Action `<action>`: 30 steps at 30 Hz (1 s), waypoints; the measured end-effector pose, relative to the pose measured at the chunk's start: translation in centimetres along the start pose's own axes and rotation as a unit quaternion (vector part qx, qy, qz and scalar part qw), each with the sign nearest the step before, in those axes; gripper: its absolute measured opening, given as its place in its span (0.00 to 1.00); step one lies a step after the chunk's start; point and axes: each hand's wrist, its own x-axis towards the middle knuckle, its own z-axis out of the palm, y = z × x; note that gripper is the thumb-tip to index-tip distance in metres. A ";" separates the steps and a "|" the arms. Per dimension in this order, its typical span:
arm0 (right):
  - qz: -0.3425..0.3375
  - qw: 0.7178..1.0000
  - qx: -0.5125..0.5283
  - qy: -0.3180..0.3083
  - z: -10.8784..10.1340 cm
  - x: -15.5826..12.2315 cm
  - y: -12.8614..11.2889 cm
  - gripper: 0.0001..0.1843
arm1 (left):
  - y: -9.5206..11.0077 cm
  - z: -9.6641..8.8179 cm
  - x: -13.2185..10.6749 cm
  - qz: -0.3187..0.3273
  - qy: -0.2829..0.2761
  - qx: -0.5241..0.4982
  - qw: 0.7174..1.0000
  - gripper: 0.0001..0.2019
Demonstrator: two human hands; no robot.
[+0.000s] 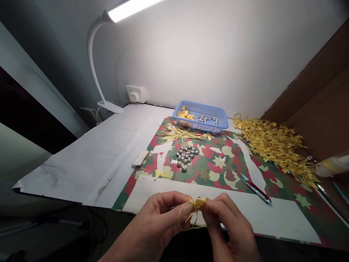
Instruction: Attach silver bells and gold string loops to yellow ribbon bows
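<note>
My left hand (160, 216) and my right hand (226, 222) meet at the near edge of the table, both pinched on a small yellow ribbon bow (197, 204). A thin gold thread (183, 222) loops down from the bow past my left thumb. Beyond my hands lies a cluster of several small silver bells (187, 155) on the patterned mat (218, 167). A bundle of gold threads (178, 134) lies further back. A big heap of finished yellow bows (275, 145) covers the right side.
A blue basket (201, 115) with bows and bells stands at the back. Red-handled snips (255, 187) lie right of centre. A white desk lamp (109, 54) and a wall socket (135, 94) are at the back left. Brown cardboard (313, 94) walls the right side.
</note>
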 end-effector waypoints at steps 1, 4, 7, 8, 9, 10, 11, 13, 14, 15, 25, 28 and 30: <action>-0.001 1.000 -0.001 0.000 0.0 0.0 0.0 0.10 | 0.0 0.0 0.0 0.000 0.002 -0.001 1.000 0.07; -0.008 1.000 -0.008 -0.001 0.0 0.0 0.1 0.10 | -0.1 0.0 0.0 0.003 0.003 0.005 1.000 0.07; -0.012 1.000 -0.016 0.002 0.0 0.0 0.2 0.10 | 0.0 0.1 -0.1 0.014 -0.005 0.015 1.000 0.07; -0.014 1.000 -0.018 0.003 0.0 0.0 0.2 0.10 | 0.0 0.1 -0.1 0.015 -0.006 0.017 1.000 0.07; -0.016 1.000 -0.019 0.004 0.1 -0.1 0.2 0.10 | 0.0 0.1 -0.1 0.018 -0.006 0.020 1.000 0.07; -0.016 1.000 -0.021 0.005 0.1 -0.1 0.2 0.10 | 0.0 0.2 0.0 0.021 -0.006 0.025 0.999 0.07; -0.017 1.000 -0.023 0.007 0.1 -0.1 0.2 0.10 | 0.0 0.2 0.0 0.023 -0.005 0.030 0.999 0.07; -0.019 0.999 -0.027 0.012 0.1 0.0 0.2 0.10 | 0.0 0.2 0.1 0.033 -0.008 0.041 0.999 0.07; -0.021 0.999 -0.027 0.013 0.1 0.0 0.2 0.10 | -0.1 0.2 0.1 0.040 -0.011 0.046 0.998 0.08; -0.022 0.999 -0.028 0.014 0.1 0.0 0.2 0.10 | -0.1 0.1 0.2 0.045 -0.017 0.053 0.997 0.08; 0.013 1.000 -0.003 0.019 0.5 -0.1 -0.1 0.10 | -0.2 -0.5 0.2 0.047 -0.029 0.084 0.995 0.08; 0.033 0.999 0.017 0.024 0.6 0.0 -0.1 0.10 | -0.2 -0.3 0.1 0.043 -0.034 0.091 0.994 0.09; 0.058 0.998 0.026 0.029 0.8 0.0 -0.2 0.08 | -0.1 0.0 0.1 0.051 -0.025 0.103 0.993 0.10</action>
